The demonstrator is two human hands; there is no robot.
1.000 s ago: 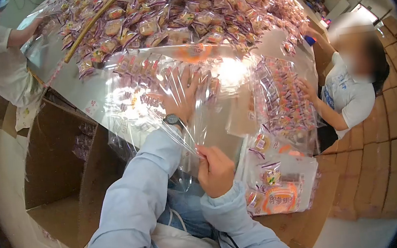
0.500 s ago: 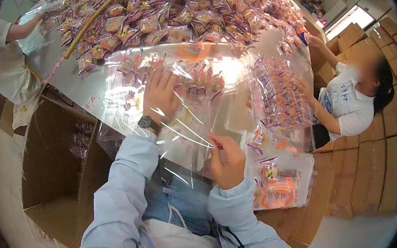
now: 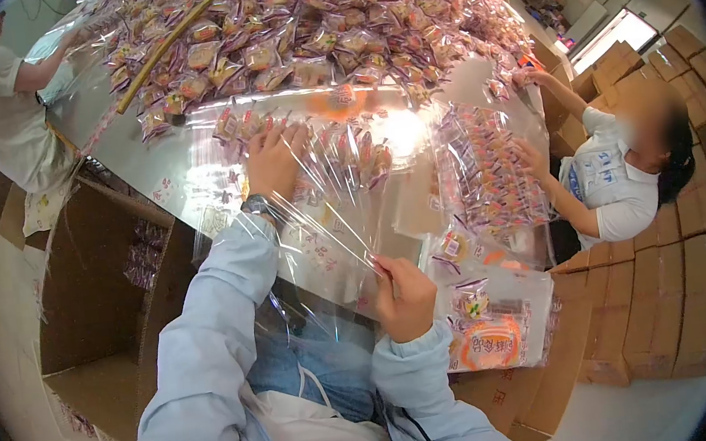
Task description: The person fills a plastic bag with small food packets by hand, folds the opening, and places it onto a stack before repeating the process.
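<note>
My right hand (image 3: 405,298) pinches the edge of a large clear plastic bag (image 3: 326,239), pulling its film into tight creases. My left hand (image 3: 279,164), with a dark watch at the wrist, reaches forward with extended fingers over a row of small wrapped snack packs (image 3: 242,125). Film overlaps the left hand and forearm in this view. More purple-and-clear packs (image 3: 363,157) lie just right of the left hand, under shiny plastic. An orange printed label (image 3: 338,100) shows near the bag's far end.
A big heap of wrapped snacks (image 3: 322,28) covers the table's far side, with a yellow stick (image 3: 168,50) across it. An open cardboard box (image 3: 86,286) stands at left. Two people work nearby, the right one (image 3: 618,173) beside a filled bag (image 3: 486,166). Stacked cartons (image 3: 667,298) stand behind.
The left hand has shifted slightly forward and left towards the snack row. The film between my hands has collapsed into narrower creases. The person at right has drawn their far hand back.
</note>
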